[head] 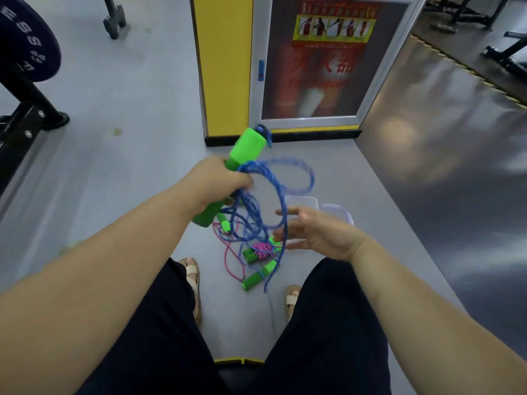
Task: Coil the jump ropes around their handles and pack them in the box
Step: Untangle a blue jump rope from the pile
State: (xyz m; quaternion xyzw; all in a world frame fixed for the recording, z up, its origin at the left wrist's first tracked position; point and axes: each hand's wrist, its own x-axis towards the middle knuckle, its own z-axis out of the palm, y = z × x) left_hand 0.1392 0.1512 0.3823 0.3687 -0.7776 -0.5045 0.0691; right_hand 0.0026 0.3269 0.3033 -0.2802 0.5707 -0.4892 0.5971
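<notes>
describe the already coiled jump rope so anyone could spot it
Find the clear plastic box on the grey floor. By its near left corner lies the pink rope bundle: the only one wound tightly round its green handles; the others trail loose.

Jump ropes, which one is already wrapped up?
The pink jump rope on the floor, wound round its green handles; the blue jump rope in the left hand hangs in loose loops.

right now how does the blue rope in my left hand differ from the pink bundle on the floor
The blue rope hangs in loose open loops; the pink bundle is wound tight around its handles. The blue rope is held up by the left hand; the pink bundle lies on the floor. Both have green handles.
</notes>
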